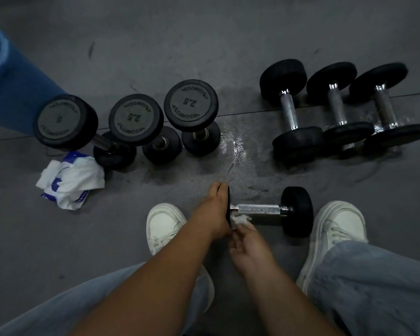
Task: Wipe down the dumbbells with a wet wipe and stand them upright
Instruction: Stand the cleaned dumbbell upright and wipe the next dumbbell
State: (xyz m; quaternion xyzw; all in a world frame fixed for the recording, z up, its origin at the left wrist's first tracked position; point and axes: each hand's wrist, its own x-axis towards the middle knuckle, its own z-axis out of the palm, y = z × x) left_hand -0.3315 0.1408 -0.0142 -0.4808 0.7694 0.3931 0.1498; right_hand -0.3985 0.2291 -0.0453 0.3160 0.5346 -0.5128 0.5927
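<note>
**Head view (only view).**

- The dumbbell in work (257, 209) lies on its side on the floor (228, 44), handle running to the right of both hands, between two white shoes (165, 224).
- Left hand (216, 209): fingers close together and curled over the rim of the dumbbell's near head, which they mostly hide. Judged purpose: to stop the round head rolling while it is rubbed.
- Right hand (247, 246): just below the left fingers. Its fingertips pinch a bunched wet wipe (240, 218) against the inner side of that head, where the handle joins. Motion blur hides which fingers do the pinching.
- Beyond the left fingers and to their left, three upright dumbbells (136, 118) stand on end in a row. Judged finished and parked apart.
- Beyond the right fingers and to their right, well apart, three lying dumbbells (337, 107) rest side by side. Judged not yet done.
- Straight beyond the fingertips, between the two groups, is a wet sheen (238, 146) on the floor.
- A crumpled wipe pack (70, 180) lies well left of the left fingers, probably kept there for reach.
</note>
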